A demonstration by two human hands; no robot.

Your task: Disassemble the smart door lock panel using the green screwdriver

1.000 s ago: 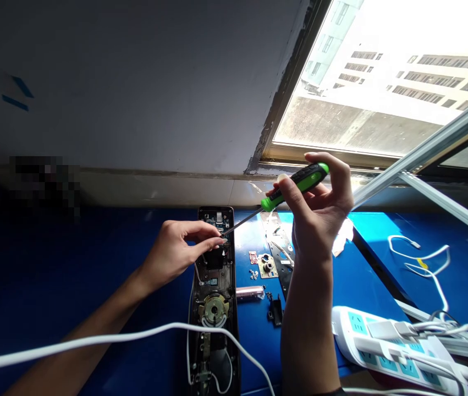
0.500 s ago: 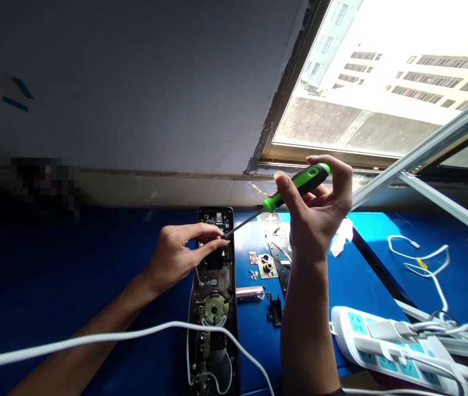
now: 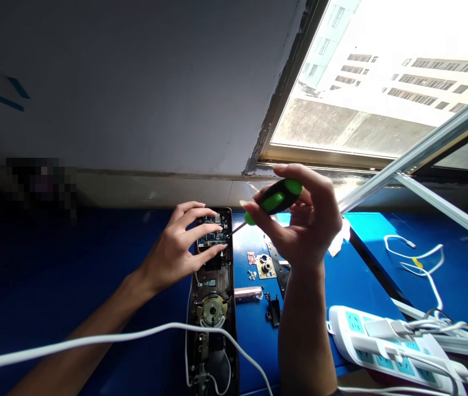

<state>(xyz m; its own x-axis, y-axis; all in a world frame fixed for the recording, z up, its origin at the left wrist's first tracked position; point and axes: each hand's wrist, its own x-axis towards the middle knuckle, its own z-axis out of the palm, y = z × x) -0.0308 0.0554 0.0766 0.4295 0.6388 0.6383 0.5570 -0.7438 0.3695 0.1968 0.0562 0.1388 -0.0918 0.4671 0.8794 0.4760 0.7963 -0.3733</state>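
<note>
In the head view, a long black electronic door lock housing (image 3: 213, 275) lies opened on the blue table. A circuit board (image 3: 213, 237) sits in its far end. My left hand (image 3: 184, 239) rests over that board with its fingers spread and nothing held. In my right hand (image 3: 312, 214) is a green and black screwdriver (image 3: 279, 197), tilted so that its shaft points down left. The tip is at the right edge of the board, near a screw spot; contact is too small to make out. A round brass-coloured part (image 3: 213, 311) shows lower in the housing.
Right of the housing lie small screws (image 3: 252, 275), a square metal plate (image 3: 265, 267), a pinkish wrapped cylinder (image 3: 248, 293) and a black plastic piece (image 3: 273, 311). A white power strip (image 3: 353, 341) with plugs stands at right. A white cable (image 3: 135, 335) crosses the foreground.
My left fingers have opened from a pinch near the screwdriver tip and spread over the board. My right hand has shifted left, and the screwdriver handle now points more toward me.
</note>
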